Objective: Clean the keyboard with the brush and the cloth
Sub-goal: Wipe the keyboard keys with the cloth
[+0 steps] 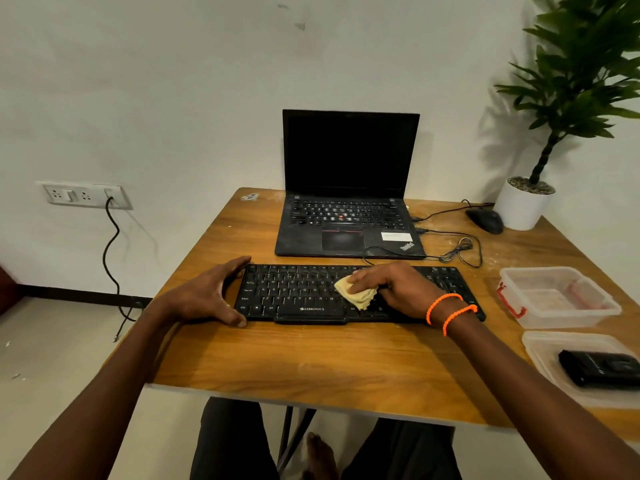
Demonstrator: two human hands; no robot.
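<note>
The cloth-wiping step is judged to be in hand. The black keyboard (358, 293) is laid across the middle of the frame on the wooden table (311, 358), just below the open laptop (349, 188). A crumpled yellow cloth (355, 292) is pressed onto the keys right of centre by the right hand (391, 289), whose fingers are curled over and around it. The keyboard's left end is braced by the left hand (211, 296), spread wide with thumb at the near edge and fingers at the far edge, nothing being clasped tightly. No brush can be identified; a dark object (599, 370) lies in a container lid at the lower right. Next, the cloth is probably to be drawn along the rows under steady pressure while the keyboard is held fast.
</note>
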